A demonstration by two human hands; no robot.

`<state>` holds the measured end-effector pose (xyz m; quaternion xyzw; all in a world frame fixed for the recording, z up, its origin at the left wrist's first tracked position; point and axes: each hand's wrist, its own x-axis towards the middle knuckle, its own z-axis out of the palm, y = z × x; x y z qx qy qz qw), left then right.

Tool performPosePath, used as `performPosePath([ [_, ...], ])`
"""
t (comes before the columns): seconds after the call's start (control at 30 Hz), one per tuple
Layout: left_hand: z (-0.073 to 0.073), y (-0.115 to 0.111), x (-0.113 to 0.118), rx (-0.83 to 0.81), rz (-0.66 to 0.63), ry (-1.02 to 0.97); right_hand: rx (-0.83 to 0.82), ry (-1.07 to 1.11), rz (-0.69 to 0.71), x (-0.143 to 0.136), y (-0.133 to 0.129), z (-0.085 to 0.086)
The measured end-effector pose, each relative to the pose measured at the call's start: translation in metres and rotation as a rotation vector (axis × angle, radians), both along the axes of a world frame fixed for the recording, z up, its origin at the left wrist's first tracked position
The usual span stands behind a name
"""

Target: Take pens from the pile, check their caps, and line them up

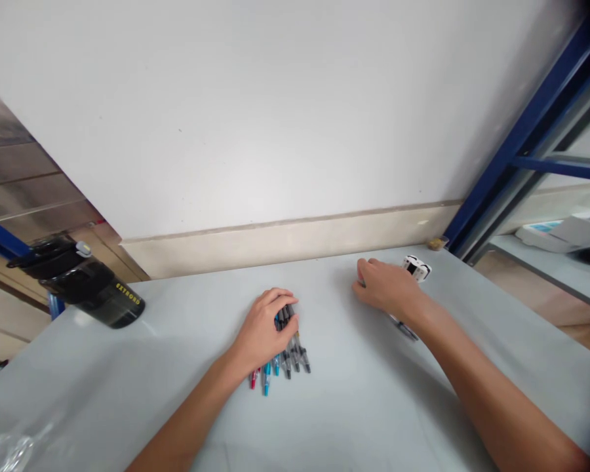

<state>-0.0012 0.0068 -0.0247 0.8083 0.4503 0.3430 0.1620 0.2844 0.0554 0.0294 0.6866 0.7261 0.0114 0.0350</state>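
Note:
My left hand [263, 331] curls over a bunch of pens [295, 347] lying side by side on the grey table [324, 419]. Its thumb and fingers close round their sides. Several pens have dark ends, while others have blue or red ends; my palm hides their middles. Further right, my right hand [386, 285] is closed in a pinch just above the table. A dark, clear-barrelled pen [404, 328] shows beneath its wrist, in line with the pinched fingertips. The pen's other end is hidden by the hand.
A black bottle [96, 288] leans at the table's left. Behind my right hand lies a small white object with a black face [417, 269]. A small clear container [437, 243] sits at the far right corner, near a blue metal frame [516, 137]. A white wall [275, 131] stands behind.

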Motion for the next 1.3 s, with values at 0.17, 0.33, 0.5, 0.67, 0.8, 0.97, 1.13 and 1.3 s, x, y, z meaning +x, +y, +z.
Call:
performPosePath([
  [0.17, 0.000, 0.000, 0.000, 0.002, 0.000, 0.004, -0.016, -0.022, 0.053, 0.002, 0.000, -0.002],
  [0.33, 0.001, -0.001, 0.001, 0.015, -0.002, -0.002, 0.120, 0.161, 0.221, -0.010, -0.003, 0.001],
  [0.5, 0.003, -0.001, 0.000, 0.031, -0.012, 0.003, 0.386, 0.477, 0.500, -0.032, -0.017, 0.002],
  [0.67, 0.003, -0.001, 0.001, 0.051, -0.015, 0.008, 0.441, 0.524, 0.566, -0.040, -0.021, -0.011],
  [0.8, 0.005, -0.002, 0.001, 0.067, 0.003, 0.020, 0.394, 0.548, 0.563, -0.042, -0.020, -0.020],
  [0.97, 0.011, -0.003, 0.000, 0.134, 0.024, -0.033, 0.250, 0.511, 0.634, -0.048, -0.023, -0.024],
  [1.13, 0.012, -0.001, -0.001, 0.216, 0.021, 0.014, 0.177, 0.594, 0.715, -0.051, -0.022, -0.035],
  [1.3, 0.015, -0.002, -0.002, 0.231, 0.009, 0.052, 0.200, 0.672, 0.698, -0.052, -0.016, -0.049],
])
